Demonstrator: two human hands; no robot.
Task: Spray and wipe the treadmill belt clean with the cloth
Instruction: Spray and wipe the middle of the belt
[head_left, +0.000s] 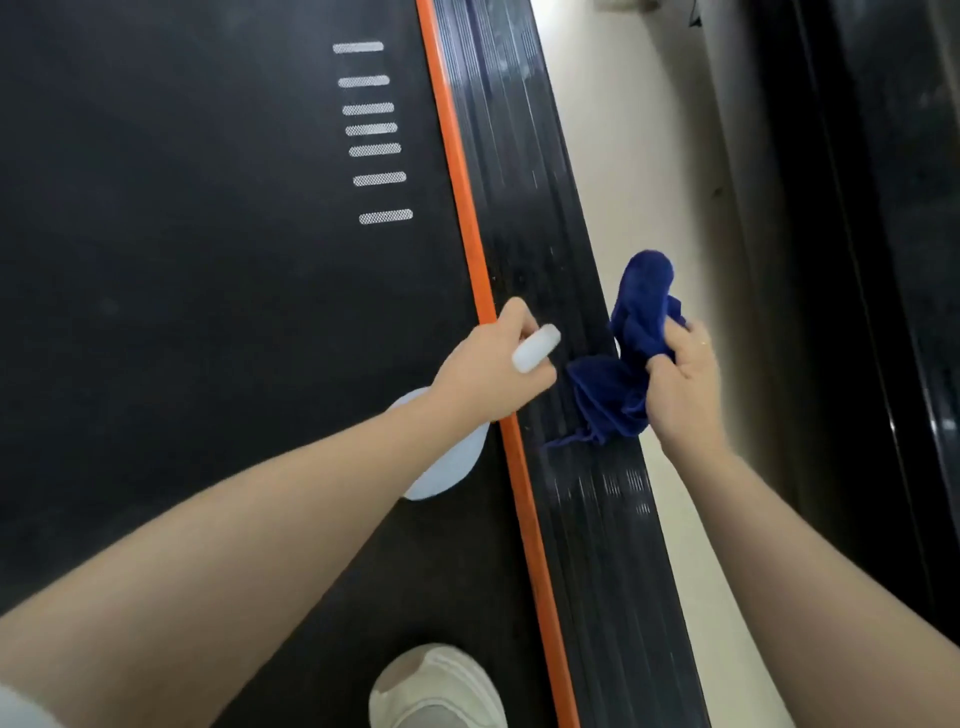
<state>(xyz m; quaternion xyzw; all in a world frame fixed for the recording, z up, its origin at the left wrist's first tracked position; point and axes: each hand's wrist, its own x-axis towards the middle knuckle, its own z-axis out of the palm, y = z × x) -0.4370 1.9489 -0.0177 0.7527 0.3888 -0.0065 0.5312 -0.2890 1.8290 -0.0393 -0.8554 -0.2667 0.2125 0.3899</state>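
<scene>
Treadmill belt (182, 234), a wide matte black running surface with a column of white dashes (375, 130), fills the left of my view, edged by a thin orange strip (470, 249) and then a glossy ribbed black side rail (540, 218). My left hand (488, 369) is curled round a translucent white plastic spray bottle (447, 457); the pale nozzle piece (536, 347) pokes out between my fingers (540, 376), and the bottle's rounded body shows under my wrist, over the belt's edge. I judge I hold it angled towards the rail so the spray lands beside the cloth. My right hand (680, 384) grips a bunched dark blue cloth (623, 364); its fingers (670, 358) are closed tightly on the middle of the bundle, one fold standing up above them, the rest hanging down with a loose corner touching the rail. The cloth lies between my two hands, just beside the nozzle. I read this as wiping the side rail, with the belt itself left to do. A pale grey shoe (436, 686) stands on the belt near the bottom edge; cream floor (654, 182) runs along the rail's right.
</scene>
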